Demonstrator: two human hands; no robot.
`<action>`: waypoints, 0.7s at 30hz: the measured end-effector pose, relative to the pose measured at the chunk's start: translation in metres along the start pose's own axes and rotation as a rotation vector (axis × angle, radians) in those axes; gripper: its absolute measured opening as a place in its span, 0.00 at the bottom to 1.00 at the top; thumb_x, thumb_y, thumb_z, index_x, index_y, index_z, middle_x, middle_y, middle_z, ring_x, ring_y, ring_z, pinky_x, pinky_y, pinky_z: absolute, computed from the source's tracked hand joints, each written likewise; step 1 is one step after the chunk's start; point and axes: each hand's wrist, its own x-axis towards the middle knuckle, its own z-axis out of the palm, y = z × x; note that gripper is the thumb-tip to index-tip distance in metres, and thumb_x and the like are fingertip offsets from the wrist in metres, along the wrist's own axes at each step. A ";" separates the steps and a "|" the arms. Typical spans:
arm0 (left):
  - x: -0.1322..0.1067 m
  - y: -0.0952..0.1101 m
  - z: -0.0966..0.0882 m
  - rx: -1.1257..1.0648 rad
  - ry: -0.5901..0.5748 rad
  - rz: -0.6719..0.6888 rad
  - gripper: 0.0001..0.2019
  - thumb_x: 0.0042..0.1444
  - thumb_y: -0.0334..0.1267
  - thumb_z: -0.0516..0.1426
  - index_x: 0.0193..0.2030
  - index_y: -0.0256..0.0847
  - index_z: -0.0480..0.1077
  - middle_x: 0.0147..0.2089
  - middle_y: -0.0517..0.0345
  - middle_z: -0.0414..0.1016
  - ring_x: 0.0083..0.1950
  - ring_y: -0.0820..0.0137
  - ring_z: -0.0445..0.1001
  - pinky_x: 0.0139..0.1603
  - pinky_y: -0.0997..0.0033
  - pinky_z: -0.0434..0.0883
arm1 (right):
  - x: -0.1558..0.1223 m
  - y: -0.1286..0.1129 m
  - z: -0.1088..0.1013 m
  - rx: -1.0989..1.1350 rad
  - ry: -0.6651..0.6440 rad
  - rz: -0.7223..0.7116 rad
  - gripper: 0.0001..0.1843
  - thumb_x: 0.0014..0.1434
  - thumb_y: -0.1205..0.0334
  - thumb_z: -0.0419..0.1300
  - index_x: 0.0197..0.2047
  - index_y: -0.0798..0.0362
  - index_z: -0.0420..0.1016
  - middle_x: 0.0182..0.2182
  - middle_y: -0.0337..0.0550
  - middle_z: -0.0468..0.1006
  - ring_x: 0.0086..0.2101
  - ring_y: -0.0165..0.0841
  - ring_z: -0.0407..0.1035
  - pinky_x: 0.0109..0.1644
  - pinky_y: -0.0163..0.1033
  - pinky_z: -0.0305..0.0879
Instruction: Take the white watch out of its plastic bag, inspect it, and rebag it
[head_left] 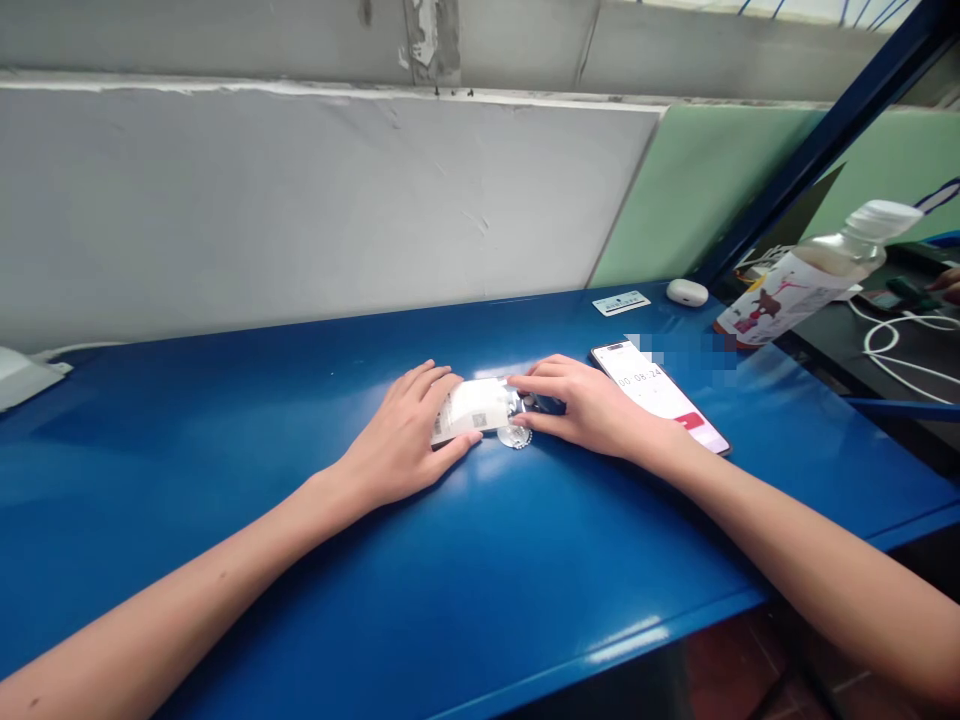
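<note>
A small flat white packet (474, 408) with printed codes lies on the blue table. My left hand (405, 425) grips its left end, the fingers over the far side and the thumb along the near edge. At the packet's right end, my right hand (574, 398) has its thumb and forefinger curled around a shiny, clear part (517, 403) whose kind I cannot make out. Just below that part, a round clear disc (515, 436) with a beaded rim lies near my right thumb.
Beside my right forearm lies a phone (652, 390) showing a running timer. Farther back are a card (621, 304) and a white earbud case (687, 293). A drink bottle (810, 270) leans at the right, before a blue post (825, 130). White cables (892, 345) lie beyond.
</note>
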 end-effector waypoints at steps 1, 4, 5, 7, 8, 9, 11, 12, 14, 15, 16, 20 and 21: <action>0.000 0.000 0.000 -0.003 0.003 0.009 0.31 0.64 0.56 0.53 0.64 0.32 0.62 0.66 0.35 0.66 0.72 0.44 0.56 0.70 0.40 0.57 | 0.000 0.000 0.001 -0.003 0.012 -0.011 0.19 0.65 0.54 0.62 0.54 0.55 0.78 0.43 0.52 0.81 0.48 0.46 0.72 0.51 0.52 0.72; 0.000 -0.001 0.000 -0.014 0.013 0.032 0.30 0.65 0.55 0.53 0.63 0.33 0.62 0.65 0.36 0.66 0.72 0.44 0.56 0.69 0.40 0.58 | 0.000 0.002 0.005 -0.023 0.050 -0.040 0.16 0.64 0.55 0.62 0.50 0.54 0.80 0.53 0.55 0.77 0.57 0.48 0.67 0.59 0.56 0.68; 0.000 -0.001 0.000 -0.017 0.015 0.039 0.29 0.65 0.55 0.53 0.63 0.33 0.61 0.65 0.36 0.67 0.72 0.44 0.56 0.69 0.40 0.58 | -0.001 0.003 0.007 -0.033 0.058 -0.043 0.16 0.64 0.55 0.62 0.51 0.54 0.80 0.57 0.56 0.74 0.60 0.49 0.65 0.61 0.58 0.67; 0.000 -0.001 0.000 -0.025 0.021 0.052 0.28 0.65 0.54 0.53 0.62 0.34 0.61 0.65 0.36 0.67 0.72 0.45 0.55 0.69 0.40 0.59 | -0.001 0.003 0.009 -0.043 0.059 -0.040 0.17 0.64 0.55 0.62 0.53 0.54 0.79 0.63 0.57 0.69 0.64 0.50 0.60 0.64 0.61 0.64; 0.000 -0.001 0.000 -0.028 0.025 0.057 0.28 0.65 0.54 0.53 0.62 0.34 0.62 0.65 0.36 0.67 0.72 0.45 0.55 0.69 0.40 0.59 | -0.002 0.003 0.010 -0.040 0.054 -0.038 0.17 0.64 0.55 0.62 0.53 0.53 0.79 0.64 0.58 0.67 0.65 0.51 0.58 0.64 0.62 0.63; -0.001 -0.001 0.000 -0.031 0.028 0.061 0.27 0.65 0.54 0.54 0.62 0.34 0.62 0.65 0.37 0.67 0.72 0.45 0.55 0.69 0.40 0.59 | -0.002 0.003 0.010 -0.032 0.048 -0.037 0.16 0.64 0.56 0.62 0.53 0.53 0.79 0.64 0.58 0.67 0.65 0.51 0.58 0.64 0.63 0.62; -0.001 -0.001 0.000 -0.035 0.034 0.065 0.27 0.65 0.53 0.54 0.62 0.35 0.62 0.64 0.37 0.67 0.72 0.45 0.55 0.68 0.39 0.60 | -0.002 0.001 0.012 -0.006 0.043 -0.043 0.15 0.65 0.58 0.61 0.52 0.55 0.79 0.64 0.59 0.68 0.65 0.50 0.59 0.64 0.63 0.63; -0.001 -0.001 0.000 -0.037 0.035 0.065 0.27 0.65 0.53 0.54 0.61 0.35 0.62 0.64 0.36 0.67 0.72 0.45 0.55 0.68 0.39 0.60 | -0.001 0.000 0.013 0.008 0.046 -0.050 0.14 0.65 0.59 0.61 0.51 0.55 0.79 0.63 0.60 0.69 0.64 0.50 0.60 0.64 0.63 0.63; -0.001 -0.001 0.000 -0.038 0.030 0.063 0.27 0.65 0.53 0.54 0.61 0.34 0.62 0.64 0.36 0.67 0.72 0.44 0.56 0.68 0.39 0.60 | -0.001 -0.001 0.015 0.031 0.056 -0.065 0.12 0.65 0.62 0.60 0.49 0.57 0.79 0.61 0.60 0.70 0.63 0.49 0.62 0.64 0.61 0.64; -0.001 -0.001 0.000 -0.037 0.026 0.062 0.28 0.64 0.54 0.54 0.61 0.34 0.62 0.64 0.35 0.67 0.72 0.44 0.56 0.68 0.39 0.60 | -0.001 -0.002 0.015 0.035 0.059 -0.071 0.12 0.66 0.63 0.59 0.49 0.57 0.79 0.61 0.61 0.70 0.62 0.49 0.63 0.63 0.61 0.65; -0.001 -0.001 0.000 -0.033 0.023 0.059 0.28 0.64 0.54 0.54 0.62 0.33 0.62 0.64 0.35 0.67 0.72 0.44 0.56 0.68 0.39 0.60 | 0.000 -0.002 0.015 0.032 0.060 -0.077 0.11 0.66 0.63 0.58 0.48 0.57 0.79 0.60 0.61 0.71 0.62 0.48 0.63 0.63 0.60 0.65; -0.002 -0.002 0.002 -0.014 0.034 0.032 0.29 0.63 0.54 0.55 0.62 0.33 0.61 0.64 0.35 0.67 0.72 0.43 0.56 0.68 0.38 0.61 | 0.001 0.000 0.009 -0.022 0.049 -0.098 0.11 0.67 0.61 0.57 0.46 0.57 0.79 0.61 0.60 0.71 0.63 0.49 0.62 0.63 0.60 0.65; -0.002 -0.002 0.003 -0.009 0.040 0.023 0.29 0.63 0.54 0.55 0.62 0.34 0.61 0.64 0.35 0.67 0.72 0.43 0.55 0.68 0.38 0.61 | 0.001 0.002 0.005 -0.041 0.043 -0.103 0.11 0.67 0.62 0.57 0.46 0.56 0.79 0.62 0.59 0.70 0.63 0.49 0.61 0.63 0.60 0.65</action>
